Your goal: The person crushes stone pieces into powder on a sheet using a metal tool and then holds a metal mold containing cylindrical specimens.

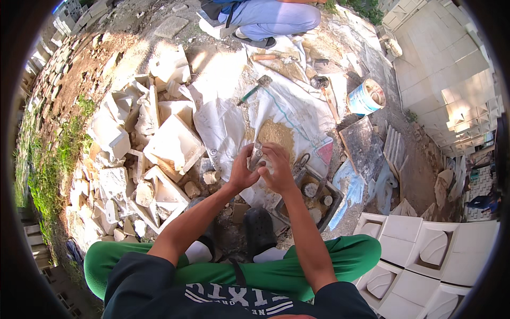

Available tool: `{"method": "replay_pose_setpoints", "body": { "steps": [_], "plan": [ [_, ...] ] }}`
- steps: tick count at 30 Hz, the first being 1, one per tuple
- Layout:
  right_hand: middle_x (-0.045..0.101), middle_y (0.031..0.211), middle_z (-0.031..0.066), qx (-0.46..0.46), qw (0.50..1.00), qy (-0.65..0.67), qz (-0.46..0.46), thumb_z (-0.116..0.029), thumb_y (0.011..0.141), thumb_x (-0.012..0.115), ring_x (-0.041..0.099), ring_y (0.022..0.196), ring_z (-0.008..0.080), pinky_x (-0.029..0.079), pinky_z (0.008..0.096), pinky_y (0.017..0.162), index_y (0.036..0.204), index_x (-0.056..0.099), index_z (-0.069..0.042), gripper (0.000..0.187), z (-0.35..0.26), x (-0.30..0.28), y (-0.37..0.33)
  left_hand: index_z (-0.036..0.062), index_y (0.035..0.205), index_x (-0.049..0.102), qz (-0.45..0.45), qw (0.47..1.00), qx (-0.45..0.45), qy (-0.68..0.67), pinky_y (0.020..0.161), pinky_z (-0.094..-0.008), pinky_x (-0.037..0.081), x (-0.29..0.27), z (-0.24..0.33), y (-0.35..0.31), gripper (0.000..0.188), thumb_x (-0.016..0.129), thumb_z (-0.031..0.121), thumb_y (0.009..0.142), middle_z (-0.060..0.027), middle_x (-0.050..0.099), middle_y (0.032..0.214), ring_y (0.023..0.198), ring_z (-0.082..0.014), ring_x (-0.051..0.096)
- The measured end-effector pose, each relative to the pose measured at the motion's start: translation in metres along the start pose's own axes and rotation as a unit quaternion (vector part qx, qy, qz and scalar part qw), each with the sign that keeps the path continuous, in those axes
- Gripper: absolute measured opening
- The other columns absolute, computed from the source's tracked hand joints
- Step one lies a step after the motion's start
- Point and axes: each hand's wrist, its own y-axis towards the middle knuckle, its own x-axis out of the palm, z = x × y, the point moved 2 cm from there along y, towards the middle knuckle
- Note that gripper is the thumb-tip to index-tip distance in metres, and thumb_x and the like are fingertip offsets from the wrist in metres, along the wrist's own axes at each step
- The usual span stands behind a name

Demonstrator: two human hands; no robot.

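Note:
Both my hands are together over a white cloth sheet [220,103], just in front of a heap of sandy powder [276,135]. Between them is a small grey-brown elongated piece [256,153]; its exact kind is too small to make out. My left hand [241,169] is closed on it from the left. My right hand [279,169] curls its fingers round its right side, thumb toward the left thumb. Near my right wrist stands a dark square tray [330,208] with several round pale pieces in it.
Broken white blocks [172,143] pile up on the left. A green-handled hammer [256,89] lies on the sheet ahead. At the right are a blue-and-white bucket [366,97], a dark flat board [362,141] and stacked pale blocks [406,234]. Another person [276,21] sits opposite.

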Motion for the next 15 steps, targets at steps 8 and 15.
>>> {"method": "replay_pose_setpoints", "body": {
  "steps": [8, 15],
  "plan": [
    [0.038, 0.138, 0.02, 0.246, 0.899, -0.36, -0.029, -0.044, 0.081, 0.057, 0.034, 0.127, 0.0388, 0.018, 0.0614, 0.104, 0.123, 0.049, -0.006, 0.058, 0.055, -0.001, -0.187, 0.0076, 0.056, 0.036, 0.13, 0.965, -0.188, -0.127, 0.044, -0.0277, 0.021, 0.017, 0.009, 0.02, 0.042, 0.062, 0.016, 0.087, 0.0066, 0.033, 0.053, 0.051, -0.0044, 0.026],
    [0.039, 0.138, 0.0186, 0.263, 0.901, -0.343, -0.018, -0.038, 0.079, 0.056, 0.036, 0.128, 0.0362, 0.015, 0.061, 0.106, 0.126, 0.047, -0.008, 0.056, 0.056, -0.009, -0.18, 0.0081, 0.068, 0.044, 0.197, 0.941, -0.231, -0.148, 0.046, -0.0228, 0.029, 0.009, -0.011, 0.018, 0.026, 0.057, 0.013, 0.089, 0.0058, 0.038, 0.057, 0.051, -0.0034, 0.035]
  ]
}}
